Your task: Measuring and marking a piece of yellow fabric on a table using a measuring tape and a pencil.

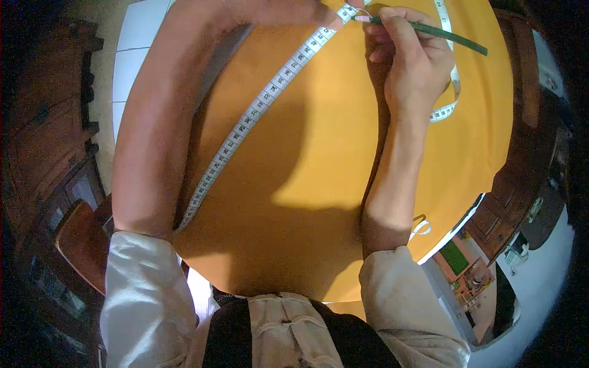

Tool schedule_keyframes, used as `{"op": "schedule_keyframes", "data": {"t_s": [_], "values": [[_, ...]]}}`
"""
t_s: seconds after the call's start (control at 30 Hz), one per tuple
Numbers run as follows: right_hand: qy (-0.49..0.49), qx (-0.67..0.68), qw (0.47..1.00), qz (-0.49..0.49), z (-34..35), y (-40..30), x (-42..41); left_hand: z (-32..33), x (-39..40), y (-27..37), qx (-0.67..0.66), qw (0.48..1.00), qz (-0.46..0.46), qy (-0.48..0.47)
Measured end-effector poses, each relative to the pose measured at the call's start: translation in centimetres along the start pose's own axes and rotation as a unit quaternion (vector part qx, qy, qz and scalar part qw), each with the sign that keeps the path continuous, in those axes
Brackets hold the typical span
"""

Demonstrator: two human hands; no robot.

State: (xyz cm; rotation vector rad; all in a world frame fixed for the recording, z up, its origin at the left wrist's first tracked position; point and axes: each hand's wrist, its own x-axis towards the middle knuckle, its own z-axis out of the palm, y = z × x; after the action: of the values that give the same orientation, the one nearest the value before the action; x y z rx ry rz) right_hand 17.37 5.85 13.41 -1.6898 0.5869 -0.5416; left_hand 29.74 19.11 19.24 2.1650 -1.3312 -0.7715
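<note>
A broad sheet of orange-yellow fabric (340,138) lies spread out before me. Across it runs a white tape measure (262,101), slanting from near my left forearm up to the top edge. My left hand (303,13), partly cut off by the frame, holds the tape there with thumb and a fingertip at its sides. Between the fingers of my right hand (416,57) is a green marking pencil (448,34) with a pale pink tip and a thin string. That tip meets the tape's edge beside my left fingers. More tape curls beyond my right wrist.
Dark carved wooden furniture (46,110) stands at the left, with a brown chair back (78,244) below it. White tiles (131,73) show beside my left arm. At the lower right are a wooden cabinet (508,202) and a green rectangular item (454,257) among small things.
</note>
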Motion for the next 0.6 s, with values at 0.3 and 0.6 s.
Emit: {"op": "schedule_keyframes", "data": {"t_s": [0.3,0.6], "values": [[0.057,0.128,0.99,0.021,-1.0,0.2,0.1,0.8,0.2,-0.5,0.042,0.997,0.034,0.052],[0.104,-0.005,0.988,-0.116,1.7,-1.1,-0.5,1.9,-0.1,-2.1,0.003,0.993,0.053,0.103]]}}
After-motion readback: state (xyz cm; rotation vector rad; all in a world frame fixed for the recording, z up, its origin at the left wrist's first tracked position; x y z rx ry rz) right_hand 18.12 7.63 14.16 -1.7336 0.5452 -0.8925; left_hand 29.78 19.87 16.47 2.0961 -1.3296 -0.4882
